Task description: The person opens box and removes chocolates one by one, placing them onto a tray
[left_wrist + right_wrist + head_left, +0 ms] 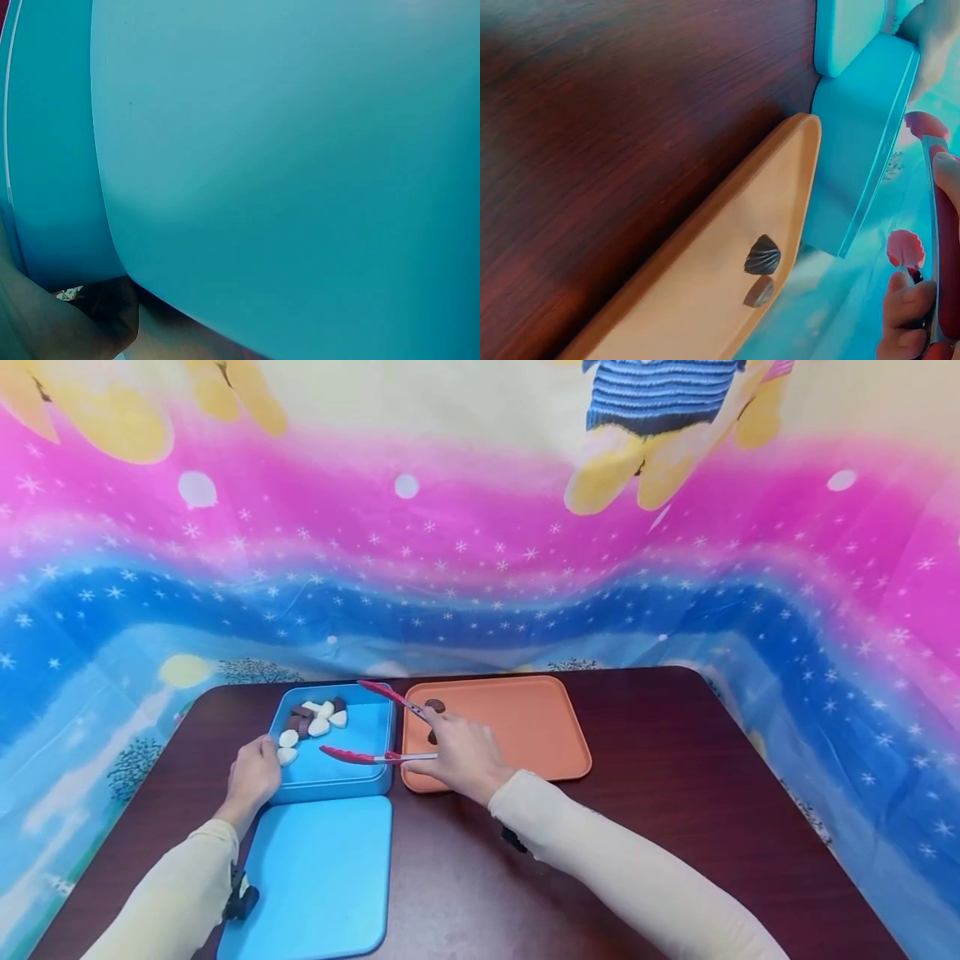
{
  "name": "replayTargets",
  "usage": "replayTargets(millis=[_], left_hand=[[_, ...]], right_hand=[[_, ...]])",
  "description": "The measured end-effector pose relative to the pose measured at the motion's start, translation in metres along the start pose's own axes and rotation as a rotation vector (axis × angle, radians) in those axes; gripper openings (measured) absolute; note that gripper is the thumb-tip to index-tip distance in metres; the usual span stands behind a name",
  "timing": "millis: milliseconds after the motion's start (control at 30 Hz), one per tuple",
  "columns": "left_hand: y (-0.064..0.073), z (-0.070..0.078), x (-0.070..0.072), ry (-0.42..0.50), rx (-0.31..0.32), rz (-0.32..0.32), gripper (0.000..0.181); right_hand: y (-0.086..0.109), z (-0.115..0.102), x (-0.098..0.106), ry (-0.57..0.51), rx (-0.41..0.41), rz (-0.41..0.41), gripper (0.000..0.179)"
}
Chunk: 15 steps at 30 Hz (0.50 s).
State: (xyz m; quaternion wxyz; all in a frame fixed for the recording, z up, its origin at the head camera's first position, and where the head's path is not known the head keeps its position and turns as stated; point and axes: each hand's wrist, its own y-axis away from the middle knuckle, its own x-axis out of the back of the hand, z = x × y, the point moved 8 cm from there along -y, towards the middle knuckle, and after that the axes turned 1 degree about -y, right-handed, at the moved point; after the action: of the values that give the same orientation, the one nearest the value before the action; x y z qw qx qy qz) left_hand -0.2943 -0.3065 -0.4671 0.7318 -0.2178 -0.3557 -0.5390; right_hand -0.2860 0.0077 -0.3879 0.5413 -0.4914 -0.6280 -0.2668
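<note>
My right hand (467,756) holds a pair of tongs (348,755) with red tips. Their two arms are spread wide, with nothing between the tips, above the right part of a blue box (330,790). At the box's left side, my left hand (253,772) grips the wall near the front corner. Inside the box, white chocolates (319,727) and dark brown chocolates (300,725) lie mostly toward the back left. An orange tray (517,727) beside the box bears dark chocolates (763,256) at its left end, partly hidden by my right hand in the head view.
A flat blue lid (322,877) lies in front of the box on the dark wooden table (465,877). Behind the table hangs a colourful printed cloth (480,543), which also runs along both sides.
</note>
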Motion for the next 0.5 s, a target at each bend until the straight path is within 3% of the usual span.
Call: replayTargets(millis=[500], left_hand=[[0.001, 0.0, 0.001, -0.009, -0.002, 0.011, 0.047]], right_hand=[[-0.013, -0.037, -0.01, 0.205, 0.098, 0.013, 0.082]])
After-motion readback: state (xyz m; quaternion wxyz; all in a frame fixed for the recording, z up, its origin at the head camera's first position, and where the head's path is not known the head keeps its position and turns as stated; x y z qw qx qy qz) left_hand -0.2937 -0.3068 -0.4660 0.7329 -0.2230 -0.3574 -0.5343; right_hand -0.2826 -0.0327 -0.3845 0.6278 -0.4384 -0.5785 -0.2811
